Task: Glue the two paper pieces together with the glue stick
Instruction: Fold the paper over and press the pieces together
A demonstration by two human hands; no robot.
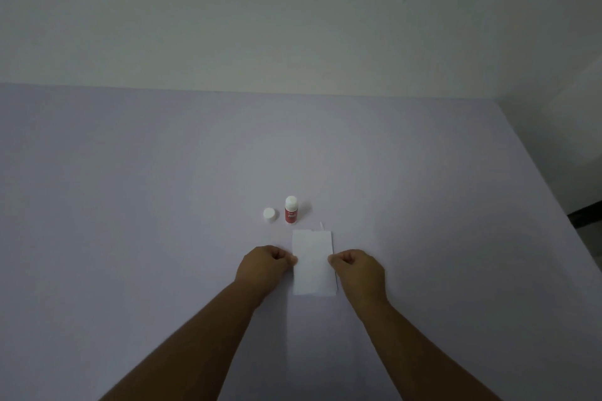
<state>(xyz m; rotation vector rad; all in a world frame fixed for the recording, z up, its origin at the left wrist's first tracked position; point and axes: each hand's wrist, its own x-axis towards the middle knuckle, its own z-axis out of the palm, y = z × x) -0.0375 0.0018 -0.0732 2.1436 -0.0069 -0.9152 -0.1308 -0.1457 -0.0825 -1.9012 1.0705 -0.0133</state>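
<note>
Two hands (264,265) (356,270) on white paper (313,262); red glue stick (291,210) label unreadable.

Two bare forearms reach in from the bottom edge, with no sleeves, watch, bracelets or rings showing on them. The left hand (265,265) and right hand (358,268) are ungloved, each with the fingers curled under into a loose fist shape.

Both arms outstretched — left hand (265,265) and right hand (356,270) curled, fingertips pinched
</note>
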